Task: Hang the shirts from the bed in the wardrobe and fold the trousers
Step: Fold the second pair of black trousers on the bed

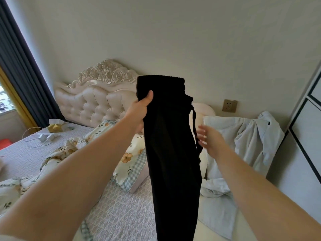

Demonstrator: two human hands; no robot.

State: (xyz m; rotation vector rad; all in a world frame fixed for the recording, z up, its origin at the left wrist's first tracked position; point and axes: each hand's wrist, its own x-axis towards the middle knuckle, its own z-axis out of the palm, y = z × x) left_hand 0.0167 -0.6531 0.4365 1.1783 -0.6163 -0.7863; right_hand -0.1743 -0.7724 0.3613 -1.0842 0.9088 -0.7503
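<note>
Black trousers (172,153) hang lengthwise in front of me, waistband up, over the bed (119,211). My left hand (139,112) grips them at the left edge just below the waistband, thumb on the front. My right hand (210,138) is beside the right edge of the trousers with fingers spread, holding nothing; it is near the dangling drawstring (194,124). A pale blue shirt (250,134) lies crumpled on the right side of the bed, and another light garment (218,204) lies spread out below it.
A floral quilt (57,159) and a pillow (132,162) lie across the bed. The tufted headboard (92,100) stands against the wall. A tissue box (55,126) and cable sit at the far left. Wardrobe doors (305,136) are at the right. Dark curtains (20,70) hang left.
</note>
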